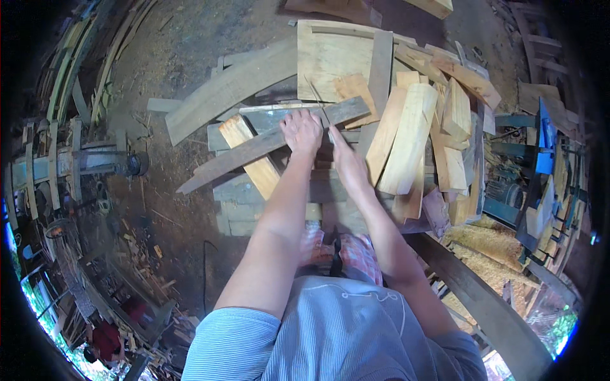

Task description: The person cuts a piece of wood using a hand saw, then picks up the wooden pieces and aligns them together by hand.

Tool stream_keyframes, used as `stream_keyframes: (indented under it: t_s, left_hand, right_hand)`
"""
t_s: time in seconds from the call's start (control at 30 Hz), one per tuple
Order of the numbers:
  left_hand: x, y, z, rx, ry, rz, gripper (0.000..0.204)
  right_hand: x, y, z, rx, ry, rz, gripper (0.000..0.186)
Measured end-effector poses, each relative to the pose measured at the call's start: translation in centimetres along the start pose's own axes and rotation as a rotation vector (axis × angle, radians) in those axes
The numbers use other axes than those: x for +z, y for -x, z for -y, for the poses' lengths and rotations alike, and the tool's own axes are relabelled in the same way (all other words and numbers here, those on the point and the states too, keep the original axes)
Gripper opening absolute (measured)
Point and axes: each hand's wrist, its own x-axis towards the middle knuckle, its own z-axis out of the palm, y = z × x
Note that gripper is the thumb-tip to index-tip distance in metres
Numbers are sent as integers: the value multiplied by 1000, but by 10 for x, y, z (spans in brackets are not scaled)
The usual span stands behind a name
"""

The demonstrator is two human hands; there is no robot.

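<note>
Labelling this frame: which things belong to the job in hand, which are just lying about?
In use:
Dark plank, under the left hand
Thin-bladed tool, perhaps a saw, in the right hand

Apparently just lying about:
Curved grey board
Pale blocks at right
Sawdust, lower right

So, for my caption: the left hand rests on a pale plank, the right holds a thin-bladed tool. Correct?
Wrong colour: in the head view, the plank under the left hand is dark grey. The right hand holds a thin-bladed tool.
</note>
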Motion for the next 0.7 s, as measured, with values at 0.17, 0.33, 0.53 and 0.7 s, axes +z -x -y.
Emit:
stream_keyframes:
  t_s: [0.17,0.33,0.53,0.7]
  left_hand:
    - [-9,-2,7,21,-35,-93,22]
    - [-2,-2,-4,37,21,-19,26]
    - [-13,-4,7,-2,-20,-22,27]
    - [0,-1,-13,43,22,-23,26]
  right_hand:
    - [3,52,-11,-108,-51,-113,41]
    - [2,-3,0,-75,54,-151,47]
    - [4,48,-13,-29,49,-45,46]
    - [5,-16,-11,-93,93,-155,46]
